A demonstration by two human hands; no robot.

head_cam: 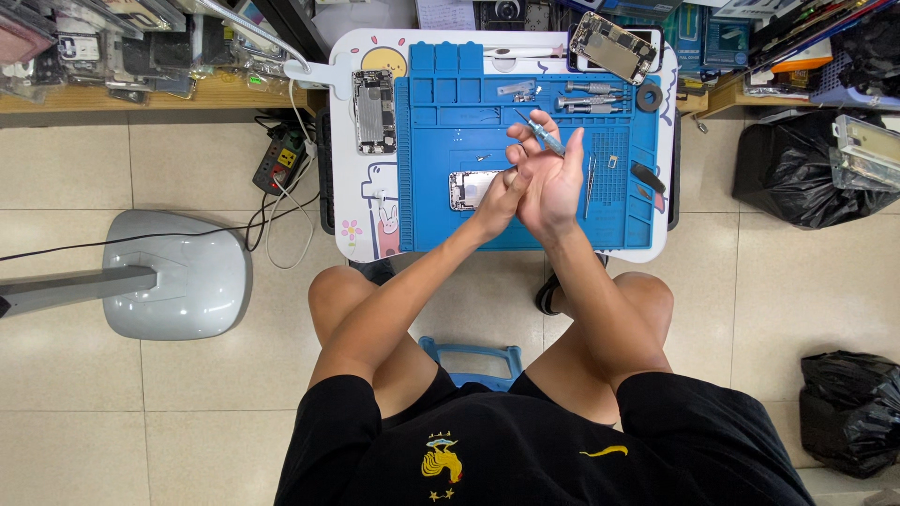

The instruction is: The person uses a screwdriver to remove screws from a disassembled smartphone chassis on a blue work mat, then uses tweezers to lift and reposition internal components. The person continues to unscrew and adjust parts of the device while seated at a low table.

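Observation:
My right hand (pixel 548 178) is raised over the blue work mat (pixel 441 122), gripping a thin blue-handled screwdriver (pixel 544 134) between thumb and fingers. My left hand (pixel 499 195) presses against the right palm from the left. Its fingertips are hidden between the two hands, so I cannot tell if they pinch anything. Just left of the hands an opened phone body (pixel 466 189) lies on the mat. Metal tweezers (pixel 590 178) lie on the mat to the right of my right hand.
A second opened phone (pixel 374 111) rests on the white table (pixel 352 201) left of the mat, and a phone housing (pixel 614 45) at the back right. Several screwdrivers (pixel 589 96) lie at the mat's top. A lamp base (pixel 178 272), power strip (pixel 282 161) and black bags (pixel 806 169) sit on the floor.

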